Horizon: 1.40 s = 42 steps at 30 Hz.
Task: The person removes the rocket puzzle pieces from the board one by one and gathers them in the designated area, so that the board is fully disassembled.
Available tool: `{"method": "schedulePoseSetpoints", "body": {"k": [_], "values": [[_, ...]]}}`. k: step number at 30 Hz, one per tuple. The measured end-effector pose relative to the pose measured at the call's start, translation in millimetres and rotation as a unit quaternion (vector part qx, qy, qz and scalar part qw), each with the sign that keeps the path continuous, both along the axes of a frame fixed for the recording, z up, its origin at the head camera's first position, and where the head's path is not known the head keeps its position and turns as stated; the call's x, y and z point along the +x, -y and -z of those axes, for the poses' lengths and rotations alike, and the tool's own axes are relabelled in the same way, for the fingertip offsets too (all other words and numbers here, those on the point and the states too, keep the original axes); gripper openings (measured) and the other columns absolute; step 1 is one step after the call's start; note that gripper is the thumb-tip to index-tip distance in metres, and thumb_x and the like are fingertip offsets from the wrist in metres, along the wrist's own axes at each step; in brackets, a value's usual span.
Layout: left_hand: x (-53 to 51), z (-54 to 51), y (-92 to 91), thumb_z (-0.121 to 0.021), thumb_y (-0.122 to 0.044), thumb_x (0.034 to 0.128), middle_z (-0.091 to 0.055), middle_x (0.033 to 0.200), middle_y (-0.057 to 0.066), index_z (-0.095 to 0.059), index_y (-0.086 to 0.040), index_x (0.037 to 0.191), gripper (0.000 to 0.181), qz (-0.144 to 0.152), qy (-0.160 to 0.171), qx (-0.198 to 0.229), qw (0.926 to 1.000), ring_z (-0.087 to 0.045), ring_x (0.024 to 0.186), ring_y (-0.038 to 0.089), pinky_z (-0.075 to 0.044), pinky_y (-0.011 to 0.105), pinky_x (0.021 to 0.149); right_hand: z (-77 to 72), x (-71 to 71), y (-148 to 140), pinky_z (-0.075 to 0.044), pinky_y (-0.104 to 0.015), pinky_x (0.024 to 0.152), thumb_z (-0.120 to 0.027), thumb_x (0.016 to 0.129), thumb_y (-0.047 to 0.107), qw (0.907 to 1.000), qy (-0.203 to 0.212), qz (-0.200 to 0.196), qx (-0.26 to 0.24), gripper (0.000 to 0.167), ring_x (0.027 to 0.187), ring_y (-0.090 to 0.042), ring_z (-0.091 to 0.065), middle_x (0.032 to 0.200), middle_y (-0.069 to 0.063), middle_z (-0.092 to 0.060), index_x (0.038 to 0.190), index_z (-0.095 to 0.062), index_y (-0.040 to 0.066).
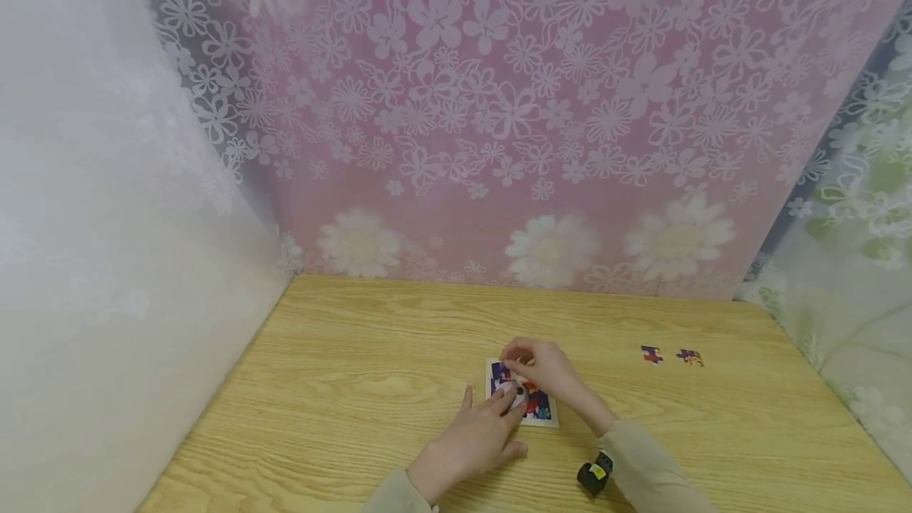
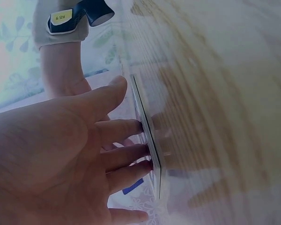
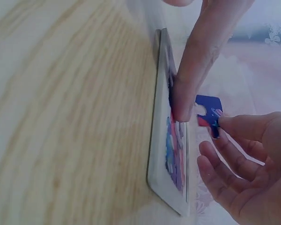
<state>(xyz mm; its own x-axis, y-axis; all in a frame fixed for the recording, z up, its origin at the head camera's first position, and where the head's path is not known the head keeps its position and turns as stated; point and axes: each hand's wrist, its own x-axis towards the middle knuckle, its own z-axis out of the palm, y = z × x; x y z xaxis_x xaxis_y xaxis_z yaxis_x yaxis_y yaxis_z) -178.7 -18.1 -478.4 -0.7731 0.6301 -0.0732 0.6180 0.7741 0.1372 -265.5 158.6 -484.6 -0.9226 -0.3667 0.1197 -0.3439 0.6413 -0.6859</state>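
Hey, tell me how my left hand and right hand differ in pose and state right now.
The left hand rests extended fingers on the puzzle tray; the right hand pinches a mostly blue puzzle piece. The left hand is at the tray's near side, while the right hand is at its far side. Both are bare and come from pale sleeves.

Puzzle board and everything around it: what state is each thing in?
Puzzle board: flat on the table, partly covered
Held piece: pinched, off the board
Loose piece nearer the board: lying on the table
Farther loose piece: lying on the table
Left hand: fingertips touching the board
Right hand: pinching the held piece
Black device: strapped at the right sleeve
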Motion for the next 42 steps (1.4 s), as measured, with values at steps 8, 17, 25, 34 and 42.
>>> {"method": "schedulePoseSetpoints", "body": {"k": [8, 17, 25, 34, 42], "values": [[-0.7, 2.1, -0.9, -0.056, -0.053, 0.0988, -0.037, 0.162, 0.005, -0.045, -0.019, 0.155, 0.066, -0.002, 0.004, 0.007, 1.0, -0.036, 0.148, 0.02, -0.033, 0.065, 0.113, -4.1, -0.7, -6, -0.06, -0.038, 0.064, -0.068, 0.099, 0.021, 0.9957, 0.039, 0.034, -0.077, 0.02, 0.083, -0.022, -0.071, 0.106, -0.01, -0.075, 0.111, -0.075, 0.008], [0.8, 0.4, -1.0, -0.056, -0.052, 0.0991, -0.037, 0.162, 0.005, -0.044, -0.019, 0.155, 0.066, -0.007, 0.004, 0.01, 0.9999, -0.036, 0.149, 0.021, -0.032, 0.065, 0.114, -8.7, -1.4, -14, -0.062, -0.043, 0.079, -0.065, 0.101, 0.022, 0.987, 0.067, 0.025, -0.144, 0.029, 0.087, -0.028, -0.074, 0.11, -0.016, -0.073, 0.118, -0.072, 0.0], [1.2, -0.2, -1.0, -0.056, -0.052, 0.099, -0.036, 0.162, 0.005, -0.043, -0.019, 0.155, 0.066, -0.009, 0.01, 0.014, 0.9998, -0.035, 0.149, 0.021, -0.03, 0.065, 0.114, -5.8, -2.9, -22, -0.062, -0.037, 0.077, -0.067, 0.099, 0.02, 0.9857, 0.064, 0.053, -0.147, 0.026, 0.086, -0.023, -0.073, 0.113, -0.016, -0.073, 0.116, -0.073, 0.001], [1.3, -0.1, -1.2, -0.055, -0.053, 0.0991, -0.035, 0.163, 0.004, -0.043, -0.02, 0.156, 0.067, -0.009, 0.01, 0.01, 0.9999, -0.035, 0.149, 0.021, -0.031, 0.065, 0.114, -4.9, -4.0, -38, -0.062, -0.036, 0.077, -0.067, 0.099, 0.017, 0.9862, 0.049, 0.075, -0.139, 0.025, 0.086, -0.02, -0.072, 0.121, -0.021, -0.07, 0.115, -0.073, -0.002], [2.0, -1.0, -0.8, -0.056, -0.052, 0.0994, -0.035, 0.163, 0.005, -0.043, -0.019, 0.156, 0.066, -0.009, 0.009, 0.012, 0.9998, -0.036, 0.149, 0.022, -0.031, 0.065, 0.115, -0.3, -6.8, -58, -0.061, -0.033, 0.078, -0.066, 0.1, 0.018, 0.9836, 0.053, 0.1, -0.14, 0.024, 0.089, -0.022, -0.073, 0.118, -0.018, -0.071, 0.116, -0.073, 0.001]]}}
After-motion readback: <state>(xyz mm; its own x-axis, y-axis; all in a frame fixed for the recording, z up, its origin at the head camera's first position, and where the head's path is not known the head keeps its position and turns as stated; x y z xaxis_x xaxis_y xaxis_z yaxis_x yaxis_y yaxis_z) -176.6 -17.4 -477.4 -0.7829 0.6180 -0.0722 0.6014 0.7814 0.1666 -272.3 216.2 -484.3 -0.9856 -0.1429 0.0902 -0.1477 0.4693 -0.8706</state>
